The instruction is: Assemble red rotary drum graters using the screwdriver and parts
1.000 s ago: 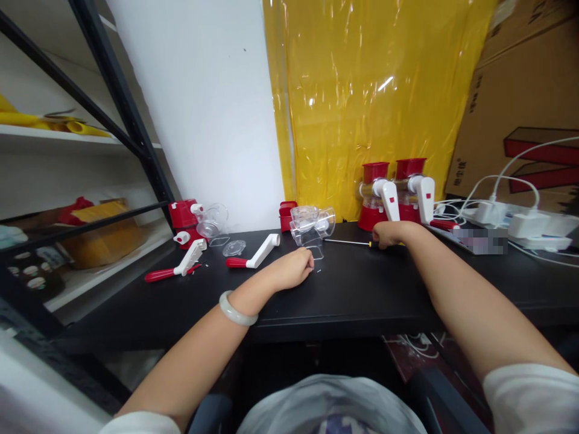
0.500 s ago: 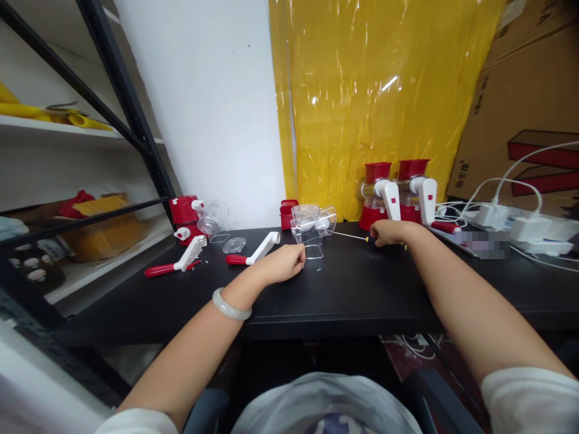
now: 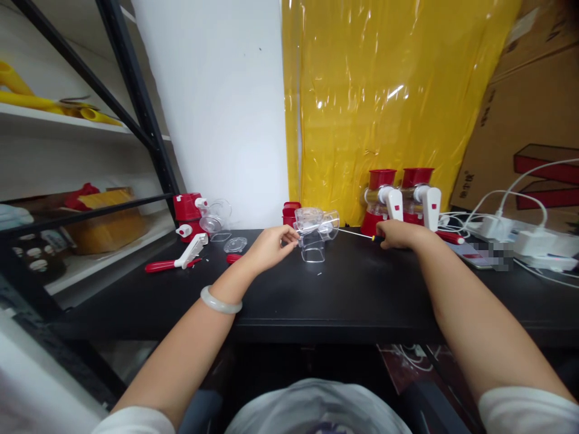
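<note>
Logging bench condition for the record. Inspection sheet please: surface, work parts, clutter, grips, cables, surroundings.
Surface: black tabletop, parts mostly across its rear half.
Work parts: clear plastic body ahead, screwdriver pointing toward it; tip contact unclear.
Clutter: small white scrap in front of the clear plastic body; red-handled crank and clear disc at left; flat device, partly obscured, at right.
Grips: left grip loosely curled beside the clear plastic body, contact unclear; right grip closed around the screwdriver handle.
Cables: white cables and plugs at right; more underneath.
Surroundings: shelving left, yellow sheeting behind, carton right.

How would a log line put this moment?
left hand: beside clear housing, contact unclear | right hand: holding screwdriver | near housing: red part
</note>
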